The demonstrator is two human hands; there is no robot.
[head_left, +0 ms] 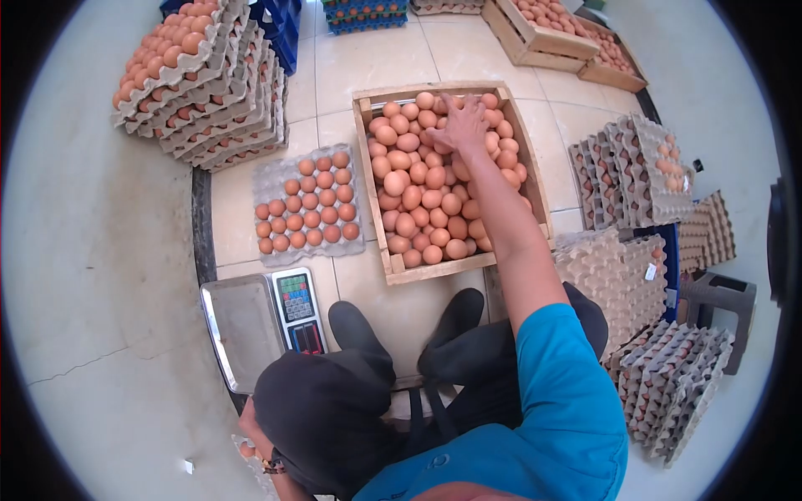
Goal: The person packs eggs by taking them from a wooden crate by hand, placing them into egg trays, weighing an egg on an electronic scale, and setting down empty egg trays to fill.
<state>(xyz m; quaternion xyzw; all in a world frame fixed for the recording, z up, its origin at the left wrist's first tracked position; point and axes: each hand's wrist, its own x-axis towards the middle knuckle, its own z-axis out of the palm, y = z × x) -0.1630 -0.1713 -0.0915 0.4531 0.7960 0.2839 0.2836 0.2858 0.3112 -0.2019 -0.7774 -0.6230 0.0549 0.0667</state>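
My right hand is over the far part of a wooden crate heaped with loose brown eggs. Its fingers are spread and touch or nearly touch the eggs below; no egg shows in its grasp. To the left of the crate lies a grey cardboard egg tray, partly filled with brown eggs, its upper-left cells bare. Low on the left, my left hand is beside my knee, its fingers mostly hidden. Just below it, part of another tray with eggs peeks out.
A digital scale with a metal pan stands at the left. Tall stacks of egg-filled trays rise at the upper left. More trays and a grey stool are on the right. Wooden egg crates stand at the back.
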